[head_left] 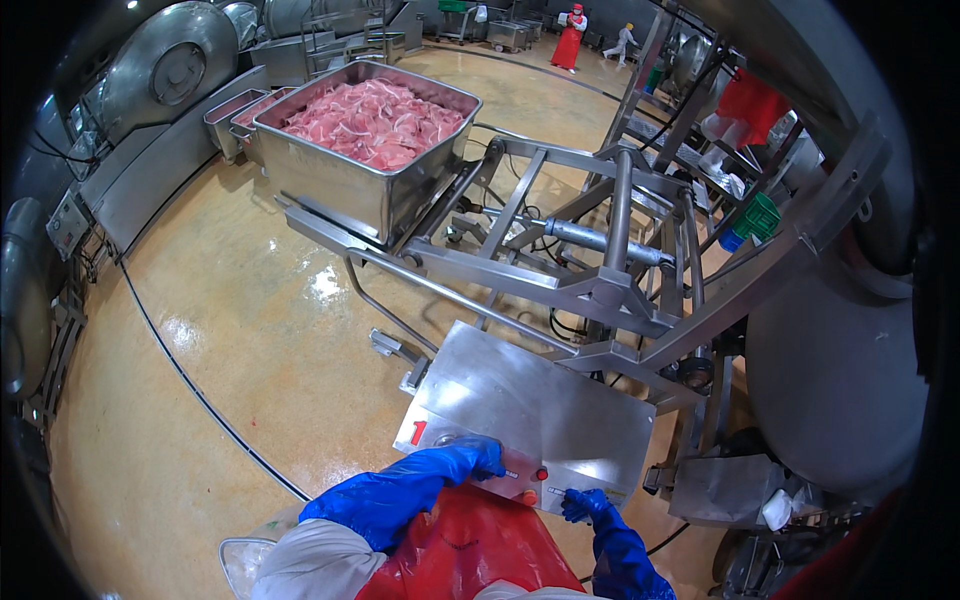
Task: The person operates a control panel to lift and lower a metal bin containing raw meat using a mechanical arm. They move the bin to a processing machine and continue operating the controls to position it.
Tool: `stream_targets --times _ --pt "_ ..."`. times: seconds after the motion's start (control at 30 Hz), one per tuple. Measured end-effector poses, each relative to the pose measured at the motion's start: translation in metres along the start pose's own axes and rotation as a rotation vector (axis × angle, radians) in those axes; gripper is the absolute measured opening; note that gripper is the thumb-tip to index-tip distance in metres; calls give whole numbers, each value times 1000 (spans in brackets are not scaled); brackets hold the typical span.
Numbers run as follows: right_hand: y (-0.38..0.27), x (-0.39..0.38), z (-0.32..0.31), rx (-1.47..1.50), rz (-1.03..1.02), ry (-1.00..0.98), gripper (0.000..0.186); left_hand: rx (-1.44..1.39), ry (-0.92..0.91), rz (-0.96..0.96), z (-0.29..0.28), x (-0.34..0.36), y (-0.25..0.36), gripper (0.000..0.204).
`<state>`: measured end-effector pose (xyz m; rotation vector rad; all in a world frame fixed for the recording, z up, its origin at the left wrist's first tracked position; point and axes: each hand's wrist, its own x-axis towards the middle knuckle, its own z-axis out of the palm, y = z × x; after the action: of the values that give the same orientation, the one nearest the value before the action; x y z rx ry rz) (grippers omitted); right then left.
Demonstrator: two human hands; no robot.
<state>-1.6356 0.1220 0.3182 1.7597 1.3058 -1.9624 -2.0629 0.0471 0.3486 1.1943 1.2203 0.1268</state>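
Note:
Both my hands, in blue gloves with long blue sleeves, are at a tilted metal control box (560,400). My left hand (486,458) lies over the middle of its near strip with curled fingers; what is under them is hidden. Close to the near right edge, my right hand (584,504) is closed, its fingertips bent down at the panel; whatever they grip cannot be made out. Between the hands sit a small red button (542,473) and a larger orange-red button (527,497).
A steel bin (335,190) heaped with sliced raw meat (375,122) rests on a metal lift frame (500,285) ahead. Large steel drums (170,72) line the left. A person in a red apron (569,42) stands far off. A floor drain channel (190,385) curves along the left.

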Motion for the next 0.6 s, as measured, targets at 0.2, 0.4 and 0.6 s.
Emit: stream_targets --times 0.2,0.4,0.6 --pt "10 12 1 2 20 10 61 6 -34 -51 6 20 -12 36" --pt "17 25 -1 -8 5 18 63 -90 46 3 18 35 -31 30" --pt "21 29 -1 -2 1 18 62 -102 75 28 20 41 -39 31"
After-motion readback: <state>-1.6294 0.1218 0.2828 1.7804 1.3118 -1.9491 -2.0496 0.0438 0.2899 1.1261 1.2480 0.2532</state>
